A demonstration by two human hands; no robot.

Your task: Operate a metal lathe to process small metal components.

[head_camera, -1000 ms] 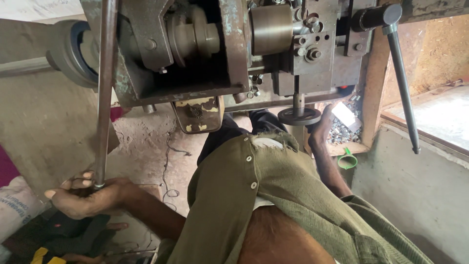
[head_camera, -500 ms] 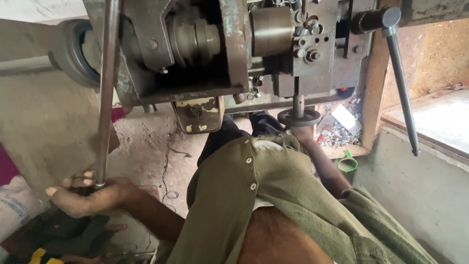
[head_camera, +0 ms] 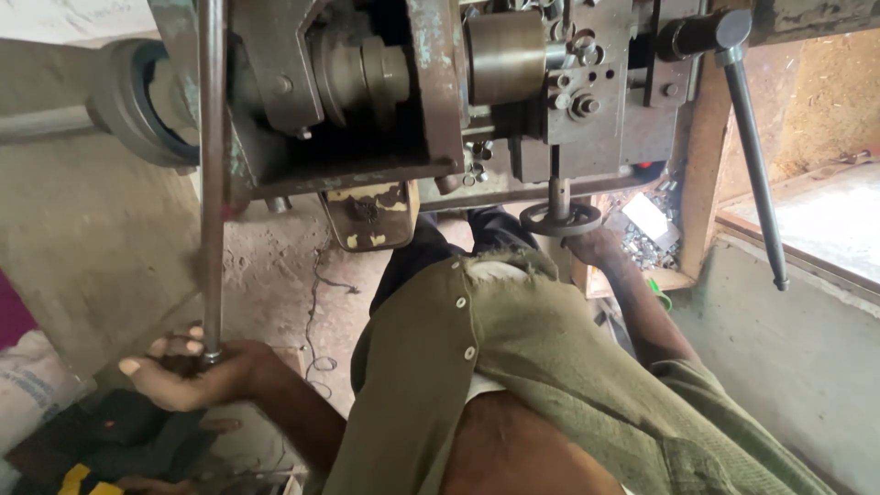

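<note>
My left hand is closed around the lower end of a long steel lever bar that runs up to the grey metal machine in front of me. My right hand rests on a small round handwheel under the machine's right side; my fingers curl on its rim. A polished steel cylinder sits in the machine head above the handwheel. My olive green shirt fills the lower middle of the view.
A second long lever with a dark knob hangs down at the right, beside a wooden post. A tray of small metal parts lies behind the handwheel. A concrete ledge is at the right; bags and cloth lie at lower left.
The view has shifted slightly. My left hand stays on the lever bar's end, a little lower in the frame, and my right hand has stayed at the handwheel.
</note>
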